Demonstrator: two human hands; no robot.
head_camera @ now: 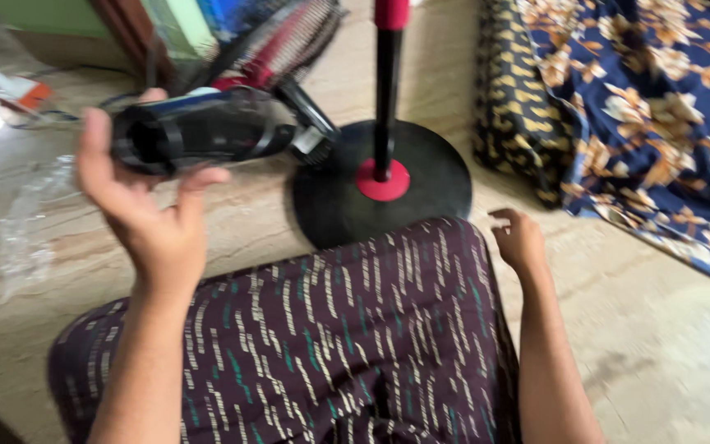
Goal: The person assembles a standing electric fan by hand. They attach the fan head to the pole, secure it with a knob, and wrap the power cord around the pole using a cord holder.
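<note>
You sit on a marble floor (667,345) beside a floral bedspread (659,107), your left hand (145,201) raised at upper left gripping a black fan part (207,127), your right hand (519,242) loosely curled, empty, by your knee.

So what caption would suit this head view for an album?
Left hand lifts a black tubular part beside a fan stand's round base; right hand rests near the patterned knee.

I have one view only, from the head camera, looking steeply down over my lap (355,345) at the floor (667,345). It sits close: my hands fill the near field, the fan base (421,181) lies just beyond.
</note>
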